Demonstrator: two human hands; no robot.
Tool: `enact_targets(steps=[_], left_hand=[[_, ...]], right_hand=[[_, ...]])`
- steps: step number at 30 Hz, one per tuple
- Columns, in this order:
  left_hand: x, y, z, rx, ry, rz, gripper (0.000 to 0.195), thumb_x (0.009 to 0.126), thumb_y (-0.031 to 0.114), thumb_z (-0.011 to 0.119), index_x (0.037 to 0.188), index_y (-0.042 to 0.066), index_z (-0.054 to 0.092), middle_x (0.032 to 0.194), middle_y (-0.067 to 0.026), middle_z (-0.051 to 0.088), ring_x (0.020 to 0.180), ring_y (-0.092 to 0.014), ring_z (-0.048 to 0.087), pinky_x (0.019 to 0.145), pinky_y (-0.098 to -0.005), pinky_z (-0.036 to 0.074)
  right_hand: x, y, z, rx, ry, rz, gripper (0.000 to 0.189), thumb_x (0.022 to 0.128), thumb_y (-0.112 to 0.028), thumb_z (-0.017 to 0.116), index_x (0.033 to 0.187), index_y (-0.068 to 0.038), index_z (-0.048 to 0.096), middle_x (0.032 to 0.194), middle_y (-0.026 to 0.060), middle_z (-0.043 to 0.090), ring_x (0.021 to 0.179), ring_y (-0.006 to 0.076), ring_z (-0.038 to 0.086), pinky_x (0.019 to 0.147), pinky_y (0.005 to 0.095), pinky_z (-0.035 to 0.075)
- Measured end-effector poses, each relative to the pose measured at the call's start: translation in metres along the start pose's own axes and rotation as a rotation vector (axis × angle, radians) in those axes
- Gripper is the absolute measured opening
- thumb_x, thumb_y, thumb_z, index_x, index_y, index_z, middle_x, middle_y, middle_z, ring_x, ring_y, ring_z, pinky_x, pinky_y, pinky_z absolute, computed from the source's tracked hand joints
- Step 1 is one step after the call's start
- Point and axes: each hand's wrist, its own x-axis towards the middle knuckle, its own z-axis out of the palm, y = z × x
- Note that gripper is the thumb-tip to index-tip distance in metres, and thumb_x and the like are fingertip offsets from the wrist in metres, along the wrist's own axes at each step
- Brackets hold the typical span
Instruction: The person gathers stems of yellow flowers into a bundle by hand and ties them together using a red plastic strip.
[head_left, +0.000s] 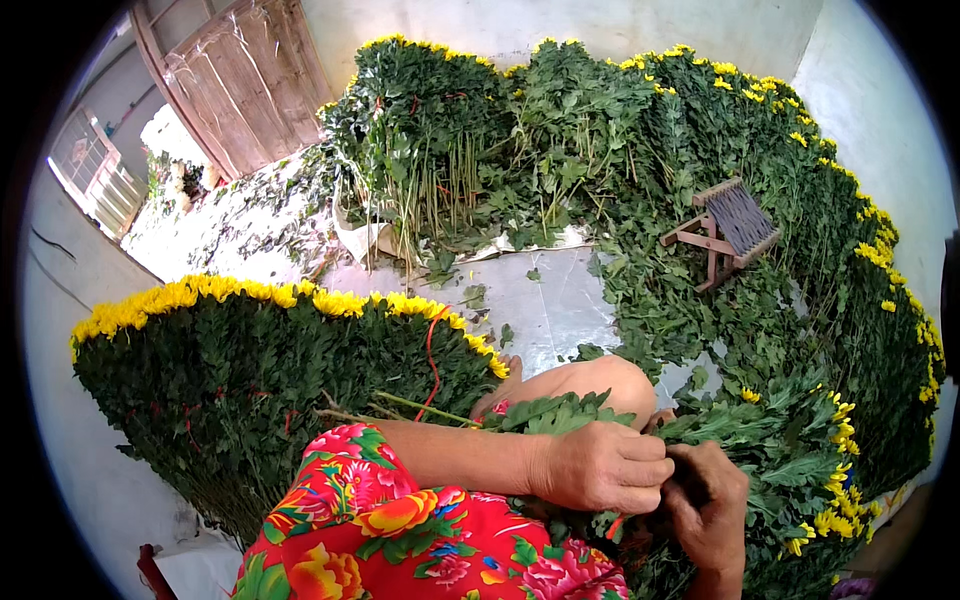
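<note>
A bunch of yellow chrysanthemums (787, 457) lies across my lap, its flower heads to the right and a bare stem (427, 409) reaching left past my forearm. Over its leaves my left hand (607, 469) is curled with bent fingers. My right hand (705, 495) meets it fingertip to fingertip, thumb and forefinger curved inward. Just below the left hand shows a short bit of red tie (615, 527). Whatever lies between the fingertips is hidden, so I cannot tell if they pinch the tie or a stem.
Stacked chrysanthemums (247, 367) stand at my left, a red string (431, 360) over them. More chrysanthemum bunches (442, 142) line the far and right walls. A small folding stool (727, 225) sits among leaves. Grey sheeting (540, 292) covers the floor ahead; a wooden door (247, 82) stands far left.
</note>
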Motion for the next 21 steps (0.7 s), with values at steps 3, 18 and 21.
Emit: enact_targets(steps=[3,18,21], left_hand=[[0.0,0.003,0.0,0.099,0.048,0.05,0.016,0.076,0.012,0.07,0.08,0.005,0.056,0.1,-0.0133,0.063,0.081,-0.026,0.063,0.06,-0.0335,0.053],[-0.014,-0.011,0.002,-0.237,0.06,-0.589,0.016,0.08,0.004,0.069,0.087,0.001,0.055,0.089,-0.0134,0.058,0.087,-0.035,0.057,0.074,-0.0442,0.046],[-0.017,-0.015,0.009,-0.114,0.006,-0.684,0.019,0.079,0.006,0.069,0.091,0.002,0.055,0.086,-0.0152,0.055,0.088,-0.038,0.056,0.072,-0.0481,0.046]], right_hand=[[0.005,-0.006,-0.004,-0.028,-0.15,-0.007,0.017,0.07,0.005,0.068,0.087,0.004,0.066,0.071,0.0111,0.055,0.061,0.0234,0.058,0.057,0.032,0.044],[-0.01,0.01,-0.012,-0.106,-0.239,-0.166,0.018,0.069,0.007,0.07,0.086,0.003,0.068,0.072,0.0117,0.062,0.063,0.0279,0.064,0.056,0.0343,0.048],[-0.015,0.008,-0.016,-0.234,-0.282,-0.262,0.018,0.067,0.007,0.073,0.084,0.003,0.068,0.074,0.0114,0.063,0.062,0.0284,0.064,0.056,0.0352,0.049]])
